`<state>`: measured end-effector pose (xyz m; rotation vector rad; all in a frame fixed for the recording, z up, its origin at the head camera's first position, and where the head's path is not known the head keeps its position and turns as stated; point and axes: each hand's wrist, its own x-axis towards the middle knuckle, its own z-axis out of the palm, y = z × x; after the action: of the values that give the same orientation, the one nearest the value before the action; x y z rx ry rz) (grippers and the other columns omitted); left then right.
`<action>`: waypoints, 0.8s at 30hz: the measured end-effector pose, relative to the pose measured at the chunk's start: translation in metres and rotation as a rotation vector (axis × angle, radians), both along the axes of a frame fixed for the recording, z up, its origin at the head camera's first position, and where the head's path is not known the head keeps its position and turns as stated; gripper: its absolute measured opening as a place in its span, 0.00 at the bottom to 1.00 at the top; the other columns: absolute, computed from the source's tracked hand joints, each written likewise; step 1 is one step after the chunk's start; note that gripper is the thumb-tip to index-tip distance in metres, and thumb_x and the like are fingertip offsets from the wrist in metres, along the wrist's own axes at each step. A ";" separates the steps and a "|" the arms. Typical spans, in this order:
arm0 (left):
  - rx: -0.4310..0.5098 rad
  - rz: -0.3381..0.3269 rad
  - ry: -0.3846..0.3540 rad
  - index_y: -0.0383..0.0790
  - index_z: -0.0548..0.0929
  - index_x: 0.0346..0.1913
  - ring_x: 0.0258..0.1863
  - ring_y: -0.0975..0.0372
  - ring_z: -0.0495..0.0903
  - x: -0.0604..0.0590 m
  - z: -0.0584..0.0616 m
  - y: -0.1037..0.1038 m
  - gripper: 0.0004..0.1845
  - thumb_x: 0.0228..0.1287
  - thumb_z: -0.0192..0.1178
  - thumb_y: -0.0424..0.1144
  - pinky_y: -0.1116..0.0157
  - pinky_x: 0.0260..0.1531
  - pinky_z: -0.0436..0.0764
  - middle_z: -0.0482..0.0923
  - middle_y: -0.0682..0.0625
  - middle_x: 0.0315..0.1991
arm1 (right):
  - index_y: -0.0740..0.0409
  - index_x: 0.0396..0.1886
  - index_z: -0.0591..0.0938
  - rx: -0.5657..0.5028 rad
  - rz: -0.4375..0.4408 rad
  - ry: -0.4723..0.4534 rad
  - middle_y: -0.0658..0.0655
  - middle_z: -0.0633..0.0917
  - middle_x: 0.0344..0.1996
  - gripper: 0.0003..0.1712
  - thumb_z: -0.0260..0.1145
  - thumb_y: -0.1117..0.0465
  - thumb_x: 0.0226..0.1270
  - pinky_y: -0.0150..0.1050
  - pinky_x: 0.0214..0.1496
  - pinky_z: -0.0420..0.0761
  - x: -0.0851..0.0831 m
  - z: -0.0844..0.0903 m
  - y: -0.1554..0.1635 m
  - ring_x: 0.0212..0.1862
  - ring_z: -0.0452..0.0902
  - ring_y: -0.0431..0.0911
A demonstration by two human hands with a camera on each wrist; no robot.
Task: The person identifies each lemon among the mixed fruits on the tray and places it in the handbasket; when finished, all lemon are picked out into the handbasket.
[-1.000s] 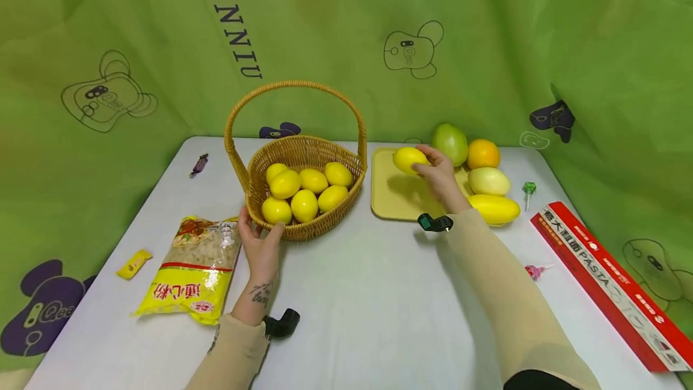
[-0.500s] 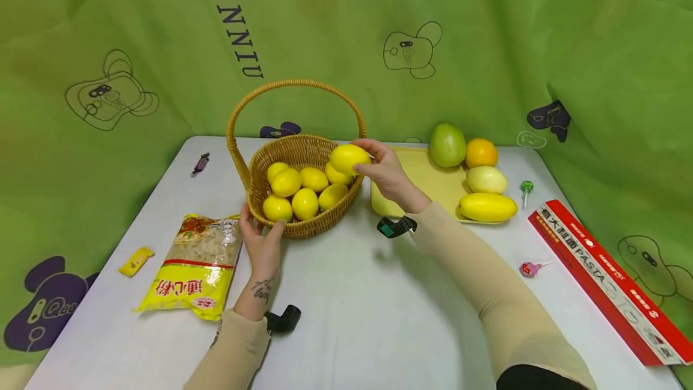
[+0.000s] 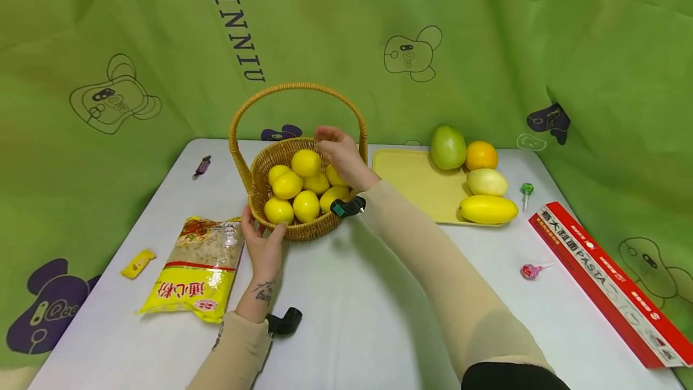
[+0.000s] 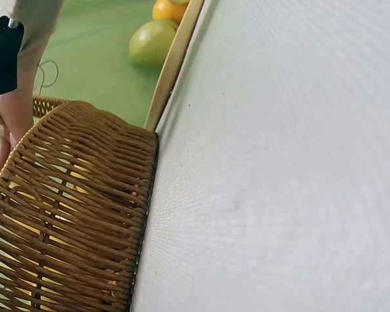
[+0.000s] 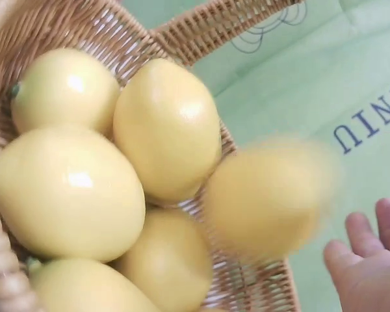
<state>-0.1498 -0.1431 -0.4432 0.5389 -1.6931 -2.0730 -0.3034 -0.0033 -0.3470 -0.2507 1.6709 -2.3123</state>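
Your right hand hovered over the wicker basket with its fingers spread and holding nothing, a yellow lemon just beside them atop the pile of lemons; in the right wrist view that lemon showed as a blur apart from the palm, so it read as just let go and dropping onto the heap; your left hand steadied the basket from the near side, thumb and fingers laid against the weave and the rim, though how tightly they curled could not be told from the head view

The step in hand looked like loading fruit from the yellow tray into the basket; judged from this, the next move called for the right hand to go to the tray, where a green mango, an orange and two pale yellow fruits lay along its far and right edges

The head view alone gave you the whole bench, the pasta bag beside your left hand and the red pasta box at the right; the right wrist view alone showed the lemons packed inside the basket; the left wrist view showed only the basket wall close up, the bench, and none of your left fingers
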 end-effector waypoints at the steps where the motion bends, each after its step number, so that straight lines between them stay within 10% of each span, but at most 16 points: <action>1: 0.001 0.000 -0.002 0.54 0.49 0.71 0.63 0.55 0.57 0.000 0.000 0.000 0.46 0.50 0.57 0.25 0.62 0.54 0.71 0.50 0.51 0.69 | 0.64 0.58 0.69 -0.046 -0.016 -0.010 0.57 0.73 0.52 0.24 0.54 0.75 0.61 0.37 0.59 0.70 0.000 0.000 -0.001 0.62 0.65 0.53; 9: 0.006 0.006 0.011 0.52 0.49 0.71 0.62 0.56 0.57 -0.002 0.002 0.001 0.46 0.50 0.57 0.24 0.61 0.55 0.70 0.49 0.50 0.69 | 0.61 0.46 0.73 -0.263 0.027 0.014 0.55 0.75 0.44 0.16 0.50 0.77 0.61 0.50 0.69 0.59 0.017 0.000 0.020 0.62 0.64 0.58; 17: -0.034 0.075 -0.064 0.44 0.54 0.66 0.56 0.57 0.59 0.004 0.009 0.005 0.38 0.52 0.59 0.29 0.66 0.53 0.67 0.56 0.47 0.60 | 0.59 0.47 0.73 -0.259 0.115 0.078 0.57 0.76 0.48 0.18 0.48 0.77 0.62 0.47 0.65 0.67 0.058 -0.019 0.083 0.55 0.72 0.50; 21: -0.182 0.119 0.074 0.29 0.64 0.46 0.39 0.62 0.62 0.021 0.023 0.018 0.16 0.57 0.56 0.29 0.71 0.35 0.63 0.61 0.50 0.39 | 0.59 0.47 0.75 -0.150 0.106 0.170 0.55 0.79 0.46 0.19 0.51 0.77 0.60 0.39 0.55 0.77 0.072 -0.034 0.121 0.51 0.76 0.48; 24: -0.431 -0.042 0.252 0.26 0.70 0.38 0.33 0.64 0.66 0.028 0.042 0.026 0.07 0.57 0.54 0.26 0.72 0.30 0.66 0.68 0.48 0.32 | 0.64 0.50 0.73 -0.027 0.076 0.260 0.53 0.80 0.46 0.18 0.52 0.77 0.60 0.35 0.51 0.78 0.076 -0.042 0.144 0.49 0.76 0.46</action>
<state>-0.1218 -0.1166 -0.4015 0.1020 -1.9256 -1.6435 -0.2270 0.1408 -0.3889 -0.6335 1.7126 -2.3280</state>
